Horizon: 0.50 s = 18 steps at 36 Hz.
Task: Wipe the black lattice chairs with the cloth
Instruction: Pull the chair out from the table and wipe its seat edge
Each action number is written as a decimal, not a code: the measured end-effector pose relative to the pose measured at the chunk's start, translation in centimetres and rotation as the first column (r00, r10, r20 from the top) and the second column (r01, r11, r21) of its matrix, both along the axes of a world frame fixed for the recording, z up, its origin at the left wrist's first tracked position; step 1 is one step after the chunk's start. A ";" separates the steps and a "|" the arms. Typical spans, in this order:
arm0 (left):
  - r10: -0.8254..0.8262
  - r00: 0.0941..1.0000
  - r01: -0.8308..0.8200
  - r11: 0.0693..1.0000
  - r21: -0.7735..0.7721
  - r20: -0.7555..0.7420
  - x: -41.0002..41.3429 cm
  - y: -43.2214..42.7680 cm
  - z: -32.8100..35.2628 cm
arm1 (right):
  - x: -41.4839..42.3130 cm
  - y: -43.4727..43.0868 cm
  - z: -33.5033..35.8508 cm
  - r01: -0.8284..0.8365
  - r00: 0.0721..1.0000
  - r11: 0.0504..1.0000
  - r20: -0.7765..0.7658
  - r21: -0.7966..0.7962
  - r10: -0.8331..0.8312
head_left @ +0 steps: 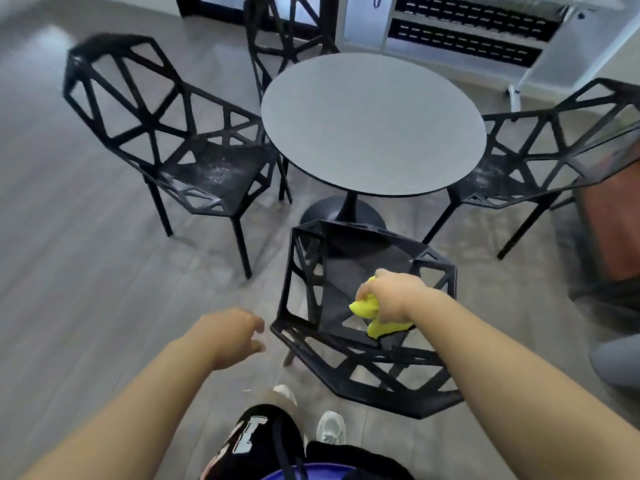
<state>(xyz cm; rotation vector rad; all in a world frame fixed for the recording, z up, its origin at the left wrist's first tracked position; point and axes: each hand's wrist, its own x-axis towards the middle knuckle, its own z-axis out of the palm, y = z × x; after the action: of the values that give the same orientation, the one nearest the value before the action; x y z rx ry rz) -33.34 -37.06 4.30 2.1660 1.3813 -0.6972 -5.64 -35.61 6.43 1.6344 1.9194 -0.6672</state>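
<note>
Several black lattice chairs stand around a round grey table [374, 126]. The nearest chair [311, 258] has its back towards me. My right hand [391, 296] grips a bunched yellow cloth [367, 308] and holds it over that chair's seat. My left hand [235, 334] hovers just left of the chair's back rail with fingers loosely curled, holding nothing. The left chair [194, 168] and the right chair [512, 174] both show pale dust on their seats. A fourth chair [277, 39] stands behind the table.
The floor is grey wood-look planks. My shoes [330, 427] are close behind the nearest chair. A reddish-brown object [609, 230] sits at the right edge, beyond the right chair. White shelving and a white frame line the back wall.
</note>
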 end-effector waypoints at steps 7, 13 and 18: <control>0.125 0.991 -0.126 0.992 -0.026 -0.046 -8.0 4.5 -0.3 | -7.5 5.8 0.3 -0.057 0.996 0.998 -0.071 0.038 0.060; 0.144 0.989 -0.143 0.989 0.030 -0.036 -16.1 11.6 -0.4 | -15.5 12.1 0.9 -0.021 0.994 0.995 -0.107 0.095 0.031; 0.136 0.988 -0.134 0.990 0.039 -0.066 -23.7 17.1 0.2 | -22.6 17.4 1.1 0.024 0.995 0.991 -0.094 0.132 -0.012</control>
<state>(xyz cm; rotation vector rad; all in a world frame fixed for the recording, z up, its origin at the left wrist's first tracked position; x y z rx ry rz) -57.09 -19.92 4.48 2.0688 1.5703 -0.7072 -28.25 -18.20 7.54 1.7305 2.0572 -0.6454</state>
